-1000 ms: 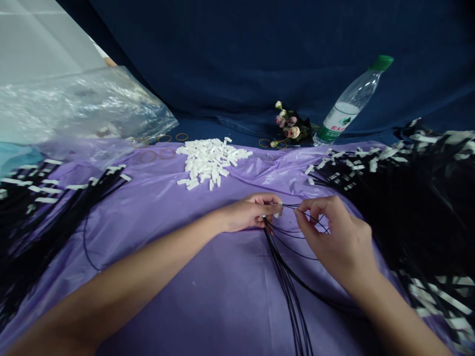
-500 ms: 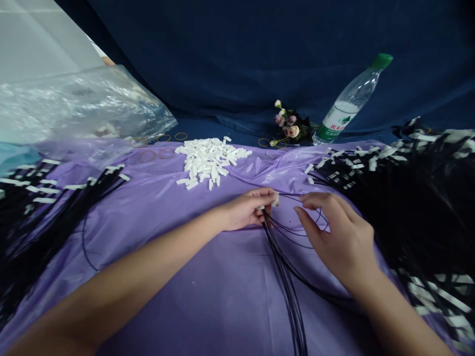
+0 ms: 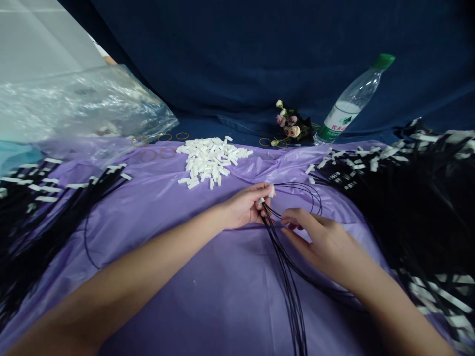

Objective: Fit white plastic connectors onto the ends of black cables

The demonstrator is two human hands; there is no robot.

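Observation:
In the middle of the purple sheet, my left hand (image 3: 249, 205) is closed on the white-tipped ends of several thin black cables (image 3: 287, 282). A white end piece (image 3: 271, 191) shows at my left fingertips. Some cables loop out to the right and back; the rest hang down toward me. My right hand (image 3: 315, 235) is just right of the left one, beside the cables, its thumb and forefinger slightly apart. Whether a cable lies between those fingers I cannot tell. Beyond my left hand lies a pile of small white pieces (image 3: 210, 160).
Bundles of black cables with white ends lie at left (image 3: 55, 222) and right (image 3: 419, 207). At the back stand a green-capped bottle (image 3: 349, 106) and artificial flowers (image 3: 293, 126). Rubber bands (image 3: 165, 138) lie near a clear plastic bag (image 3: 89, 109). A purple sheet (image 3: 178, 291) covers the table.
My right hand has moved left and slightly down, closer to my left hand. The cable loop it was beside now arcs freely above it. My left hand keeps its hold.

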